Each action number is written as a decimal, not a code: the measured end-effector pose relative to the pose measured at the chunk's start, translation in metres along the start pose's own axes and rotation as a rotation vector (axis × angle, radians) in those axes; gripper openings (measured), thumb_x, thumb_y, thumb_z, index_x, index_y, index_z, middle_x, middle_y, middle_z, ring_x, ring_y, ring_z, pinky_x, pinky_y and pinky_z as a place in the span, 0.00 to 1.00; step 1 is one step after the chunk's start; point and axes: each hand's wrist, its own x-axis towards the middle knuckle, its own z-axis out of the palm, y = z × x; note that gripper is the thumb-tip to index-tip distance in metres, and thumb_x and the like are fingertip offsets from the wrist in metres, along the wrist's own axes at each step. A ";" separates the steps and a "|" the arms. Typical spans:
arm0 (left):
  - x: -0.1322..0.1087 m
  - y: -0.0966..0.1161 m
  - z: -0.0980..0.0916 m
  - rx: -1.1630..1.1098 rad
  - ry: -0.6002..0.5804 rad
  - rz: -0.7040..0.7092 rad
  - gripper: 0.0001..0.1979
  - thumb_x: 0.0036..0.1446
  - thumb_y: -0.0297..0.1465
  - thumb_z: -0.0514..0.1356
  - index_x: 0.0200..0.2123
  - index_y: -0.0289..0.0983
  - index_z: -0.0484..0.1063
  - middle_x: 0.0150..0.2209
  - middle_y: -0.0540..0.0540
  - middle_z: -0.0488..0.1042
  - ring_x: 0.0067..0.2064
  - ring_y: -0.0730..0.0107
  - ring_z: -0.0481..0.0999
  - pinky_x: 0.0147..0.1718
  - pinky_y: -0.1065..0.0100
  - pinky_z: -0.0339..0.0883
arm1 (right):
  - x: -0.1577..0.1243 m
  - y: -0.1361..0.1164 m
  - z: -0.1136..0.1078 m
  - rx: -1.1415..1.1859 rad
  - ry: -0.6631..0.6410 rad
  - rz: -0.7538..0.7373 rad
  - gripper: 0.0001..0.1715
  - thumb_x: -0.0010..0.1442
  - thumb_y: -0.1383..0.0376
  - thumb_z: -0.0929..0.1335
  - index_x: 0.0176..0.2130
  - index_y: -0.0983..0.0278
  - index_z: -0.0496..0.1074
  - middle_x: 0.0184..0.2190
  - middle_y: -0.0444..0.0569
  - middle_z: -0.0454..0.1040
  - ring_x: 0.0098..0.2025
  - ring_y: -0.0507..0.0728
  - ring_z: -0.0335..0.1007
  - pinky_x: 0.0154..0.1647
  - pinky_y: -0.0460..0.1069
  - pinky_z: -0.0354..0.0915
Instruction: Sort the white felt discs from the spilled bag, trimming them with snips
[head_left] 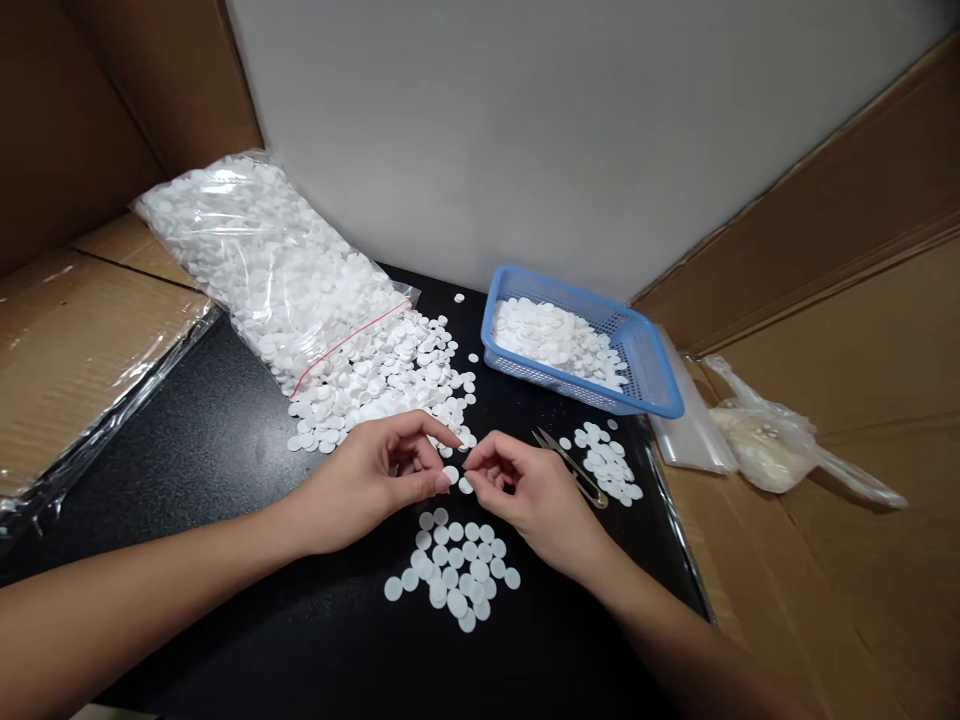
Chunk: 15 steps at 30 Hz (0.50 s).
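My left hand (382, 475) is curled over the black tabletop. A small white disc (450, 474) shows at its thumb tip and appears pinched there, while the index fingertip is held apart above it. Opposite it, my right hand (529, 490) has thumb and index fingertip drawn close together; anything between them is too small to make out. Another white disc (466, 486) shows just below the right thumb, and I cannot tell whether it is touched. Nearer to me lies a loose group of white discs (450, 577). Behind the left hand spreads a larger heap of discs (390, 375).
A clear plastic bag (255, 250) of discs spills onto the heap. The blue basket (585, 379) at the back right contains more discs. Small snips (589, 483) lie beside another disc pile (609, 462). A knotted plastic bag (772, 440) rests on cardboard (847, 560) to the right.
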 end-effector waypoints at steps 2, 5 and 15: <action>0.000 0.001 -0.001 -0.106 0.002 -0.055 0.13 0.55 0.29 0.67 0.44 0.35 0.75 0.28 0.53 0.76 0.30 0.76 0.73 0.34 0.73 0.66 | 0.000 0.004 -0.005 -0.209 0.002 -0.104 0.05 0.61 0.69 0.66 0.32 0.62 0.70 0.27 0.42 0.67 0.27 0.51 0.64 0.27 0.46 0.61; -0.002 0.004 0.000 -0.246 0.005 -0.154 0.13 0.51 0.29 0.70 0.42 0.34 0.78 0.27 0.51 0.78 0.30 0.76 0.75 0.35 0.74 0.68 | -0.002 0.009 -0.024 -0.488 0.047 -0.138 0.06 0.63 0.70 0.65 0.35 0.61 0.70 0.33 0.46 0.72 0.33 0.55 0.70 0.34 0.49 0.65; 0.009 0.024 0.012 -0.414 0.001 -0.267 0.10 0.49 0.31 0.73 0.30 0.32 0.77 0.32 0.45 0.81 0.36 0.73 0.80 0.39 0.75 0.72 | 0.004 0.019 -0.072 -0.713 0.058 0.223 0.08 0.57 0.72 0.69 0.35 0.60 0.68 0.27 0.43 0.73 0.35 0.58 0.71 0.33 0.49 0.61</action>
